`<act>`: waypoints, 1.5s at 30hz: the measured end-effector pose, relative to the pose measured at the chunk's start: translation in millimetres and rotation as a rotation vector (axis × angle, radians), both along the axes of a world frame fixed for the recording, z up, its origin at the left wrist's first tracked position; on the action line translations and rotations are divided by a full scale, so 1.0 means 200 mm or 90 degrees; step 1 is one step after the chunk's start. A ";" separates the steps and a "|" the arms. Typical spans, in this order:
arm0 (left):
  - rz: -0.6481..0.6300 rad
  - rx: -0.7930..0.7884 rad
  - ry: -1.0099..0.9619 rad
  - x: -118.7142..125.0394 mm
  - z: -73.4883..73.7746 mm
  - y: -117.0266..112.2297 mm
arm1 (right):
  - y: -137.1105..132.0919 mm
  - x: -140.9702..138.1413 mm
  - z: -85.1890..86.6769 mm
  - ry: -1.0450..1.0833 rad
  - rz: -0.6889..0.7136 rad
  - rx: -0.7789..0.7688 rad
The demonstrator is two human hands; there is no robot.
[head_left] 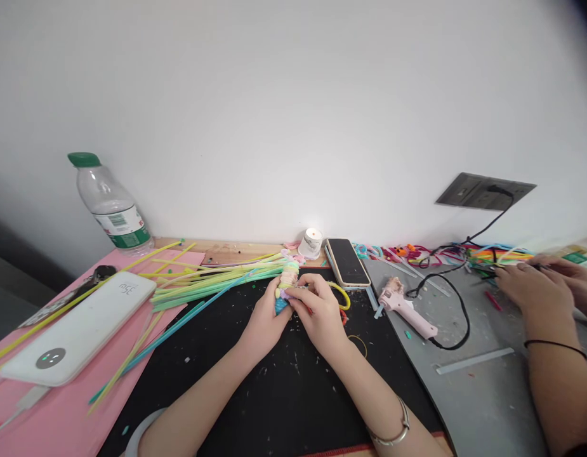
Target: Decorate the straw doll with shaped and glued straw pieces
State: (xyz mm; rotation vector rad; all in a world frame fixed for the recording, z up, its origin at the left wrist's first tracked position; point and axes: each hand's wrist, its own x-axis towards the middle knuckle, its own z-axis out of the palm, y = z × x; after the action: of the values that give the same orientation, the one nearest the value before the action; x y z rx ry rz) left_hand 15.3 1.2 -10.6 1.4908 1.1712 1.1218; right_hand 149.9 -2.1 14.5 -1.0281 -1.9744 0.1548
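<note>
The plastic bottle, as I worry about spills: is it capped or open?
Capped: a green cap covers the mouth of the plastic bottle. How tightly, I cannot tell.

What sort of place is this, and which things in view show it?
Probably a craft workspace: a pale pink pistol-shaped glue gun, a bundle of long, fuzzy pastel stems, and a small, fuzzy, multicoloured piece held between the left hand and right hand.

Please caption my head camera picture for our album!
The left hand and right hand hold a fuzzy pastel craft piece over a black mat.
</note>
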 end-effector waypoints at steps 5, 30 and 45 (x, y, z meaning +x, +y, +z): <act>0.038 -0.014 -0.026 0.00 -0.02 0.01 | 0.00 0.00 0.01 -0.012 -0.004 0.005; 0.026 -0.015 -0.093 0.00 -0.01 0.02 | 0.00 0.00 0.00 -0.002 -0.006 0.011; -0.017 -0.180 -0.460 -0.11 0.10 0.08 | 0.07 0.09 -0.04 0.250 -0.098 -0.115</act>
State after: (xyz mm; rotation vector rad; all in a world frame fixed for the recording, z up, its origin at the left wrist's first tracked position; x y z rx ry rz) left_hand -7.2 16.5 9.6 0.7704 0.7527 1.2639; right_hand 167.1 12.0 6.3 -1.1618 -1.5417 0.4221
